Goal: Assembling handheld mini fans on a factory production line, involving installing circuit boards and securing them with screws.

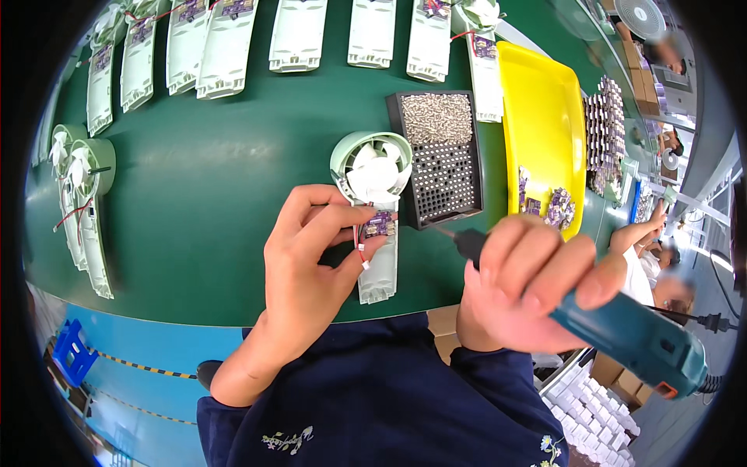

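Note:
A pale green handheld fan housing [379,277] lies on the table in front of me, its round head with white blades pointing away. My left hand [307,245] is closed around the upper part of its handle, thumb and fingers pressing a small purple circuit board [380,224] into it. Red and dark wires with a white plug [365,265] hang beside the board. In my right hand [533,276], slightly blurred, is a teal electric screwdriver [634,342]. Its bit points left, toward the black screw tray [476,183] and apart from the board.
Several pale green housings [298,35] line the far edge, some with boards; more fan housings [93,226] lie at left. A yellow tray [541,101] with purple boards stands right of the screws, beside a stack of parts [605,132]. Other people sit at far right.

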### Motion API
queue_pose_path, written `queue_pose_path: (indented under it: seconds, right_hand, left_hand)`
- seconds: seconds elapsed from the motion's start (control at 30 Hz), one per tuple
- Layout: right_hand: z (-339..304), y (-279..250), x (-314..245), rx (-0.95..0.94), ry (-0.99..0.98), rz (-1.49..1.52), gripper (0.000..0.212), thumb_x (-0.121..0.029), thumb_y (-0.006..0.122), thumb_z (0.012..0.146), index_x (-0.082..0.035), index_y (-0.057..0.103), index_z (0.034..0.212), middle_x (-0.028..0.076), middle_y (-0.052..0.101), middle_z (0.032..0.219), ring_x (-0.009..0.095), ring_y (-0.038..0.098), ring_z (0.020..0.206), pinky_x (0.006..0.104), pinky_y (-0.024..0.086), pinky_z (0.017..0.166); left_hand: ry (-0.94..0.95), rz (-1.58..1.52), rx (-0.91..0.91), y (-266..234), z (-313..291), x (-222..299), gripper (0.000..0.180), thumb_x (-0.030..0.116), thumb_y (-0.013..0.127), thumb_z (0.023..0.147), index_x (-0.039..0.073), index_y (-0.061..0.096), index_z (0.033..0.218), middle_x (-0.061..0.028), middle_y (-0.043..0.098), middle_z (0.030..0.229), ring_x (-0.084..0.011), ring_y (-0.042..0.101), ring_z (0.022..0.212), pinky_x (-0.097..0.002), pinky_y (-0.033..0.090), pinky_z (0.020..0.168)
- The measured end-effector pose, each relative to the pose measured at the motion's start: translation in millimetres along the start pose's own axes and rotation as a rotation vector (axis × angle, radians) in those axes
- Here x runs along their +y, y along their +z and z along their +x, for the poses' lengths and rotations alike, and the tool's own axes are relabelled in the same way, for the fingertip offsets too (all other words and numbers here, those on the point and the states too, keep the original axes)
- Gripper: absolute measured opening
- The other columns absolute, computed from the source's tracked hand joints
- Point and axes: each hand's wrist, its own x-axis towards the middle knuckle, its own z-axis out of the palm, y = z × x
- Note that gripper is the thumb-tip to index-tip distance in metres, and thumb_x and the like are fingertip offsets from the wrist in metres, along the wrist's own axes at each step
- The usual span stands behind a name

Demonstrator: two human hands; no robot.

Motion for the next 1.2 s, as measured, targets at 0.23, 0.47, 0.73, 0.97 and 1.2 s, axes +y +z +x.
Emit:
queue_pose_path:
  seconds: [0.23,0.47,0.73,0.97,1.2]
  right_hand:
    - [-16.0,18.3,13.0,-0.088,0.045,-0.014,0.030,-0.038,0.038,0.104,-0.012,0.048,0.094,0.004,0.050,0.067,0.018,0.045,0.047,0.0347,0.039,0.048]
    - [-15.2,20.1,17.1,-0.129,0.060,-0.092,0.028,-0.038,0.038,0.104,-0.013,0.048,0.096,0.005,0.050,0.067,0.020,0.046,0.048,0.0364,0.041,0.049]
    - [-19.9,19.6,18.5,-0.150,0.023,-0.141,0.027,-0.037,0.040,0.103,-0.013,0.047,0.096,0.005,0.049,0.065,0.019,0.047,0.047,0.0360,0.041,0.047]
    - [-21.9,19.7,26.1,-0.134,-0.009,-0.132,0.026,-0.035,0.039,0.104,-0.012,0.048,0.096,0.005,0.050,0.064,0.018,0.046,0.045,0.0338,0.038,0.045]
    - [-18.4,23.7,31.6,-0.111,-0.057,-0.103,0.024,-0.033,0.040,0.104,-0.011,0.049,0.097,0.006,0.050,0.064,0.018,0.045,0.044,0.0334,0.037,0.044]
  left_hand:
    - [0.036,-0.013,-0.006,-1.0,0.4,-3.7,0.031,-0.011,0.079,0.074,-0.003,0.068,0.101,-0.0099,0.054,0.109,-0.0191,0.068,0.091,-0.0283,0.064,0.079]
    - [0.034,-0.032,-0.018,-2.0,-0.7,-6.9,0.032,-0.012,0.078,0.074,-0.003,0.068,0.103,-0.0094,0.053,0.111,-0.0185,0.068,0.094,-0.0280,0.063,0.082]
    - [0.042,-0.013,-0.036,-0.2,-3.3,-6.3,0.032,-0.012,0.078,0.074,-0.003,0.068,0.103,-0.0096,0.053,0.111,-0.0202,0.069,0.096,-0.0292,0.064,0.082]
    - [0.041,-0.037,0.026,4.0,-3.2,-8.6,0.028,-0.007,0.079,0.074,0.000,0.069,0.100,-0.0095,0.056,0.104,-0.0215,0.068,0.082,-0.0305,0.058,0.069]
    - [0.040,-0.013,0.022,-2.8,0.7,-4.8,0.029,-0.005,0.079,0.075,0.001,0.069,0.102,-0.0107,0.059,0.104,-0.0232,0.067,0.079,-0.0326,0.056,0.068]
